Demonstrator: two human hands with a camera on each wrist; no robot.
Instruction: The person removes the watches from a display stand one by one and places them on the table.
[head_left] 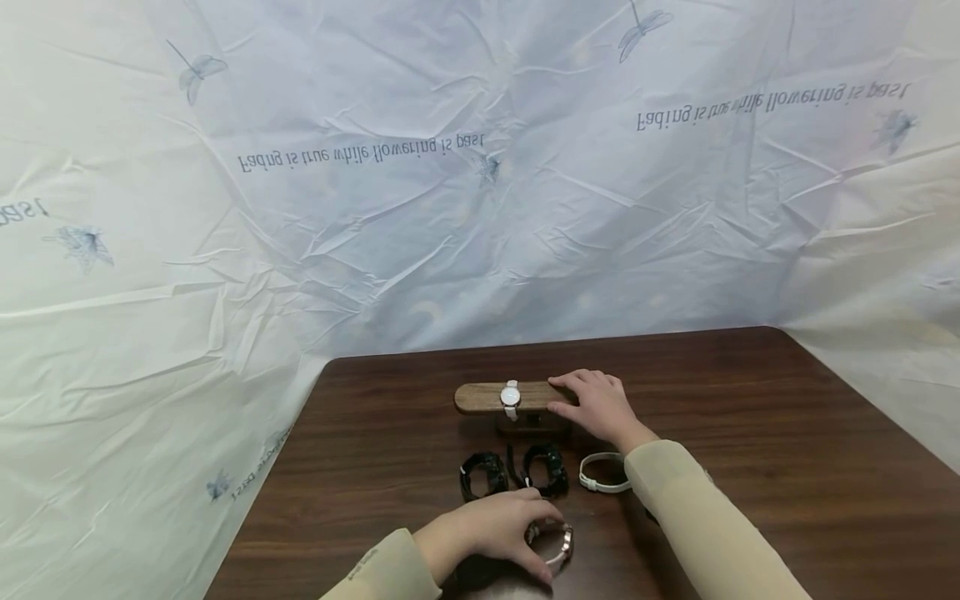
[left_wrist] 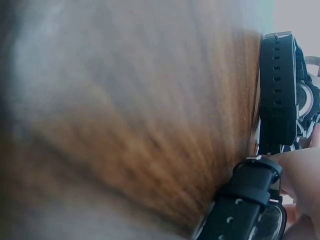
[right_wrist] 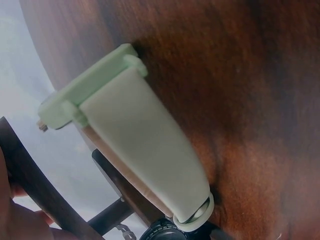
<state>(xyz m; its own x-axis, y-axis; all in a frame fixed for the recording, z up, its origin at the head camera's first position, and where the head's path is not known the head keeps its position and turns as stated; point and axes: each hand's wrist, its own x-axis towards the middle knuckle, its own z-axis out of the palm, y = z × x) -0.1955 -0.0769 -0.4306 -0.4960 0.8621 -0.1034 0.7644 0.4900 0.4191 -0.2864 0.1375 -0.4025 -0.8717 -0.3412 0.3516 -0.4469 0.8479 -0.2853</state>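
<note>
Rose-gold watch (head_left: 558, 543): lies at the near table (head_left: 787, 400) edge, under the left hand (head_left: 491, 529), whose curled fingers and thumb pinch its case and band. It sits at that hand's fingertips, on their right side, band loop open toward the viewer.

Wooden watch stand (head_left: 483, 397): long axis running left to right, farther back on the table. White watch (head_left: 511, 398) strapped around its middle. Right hand (head_left: 596, 406) rests on its right end, fingers extended and held together.

Two black watches (head_left: 483, 475) and pale green watch (head_left: 603, 472): in a row between stand and left hand.
</note>
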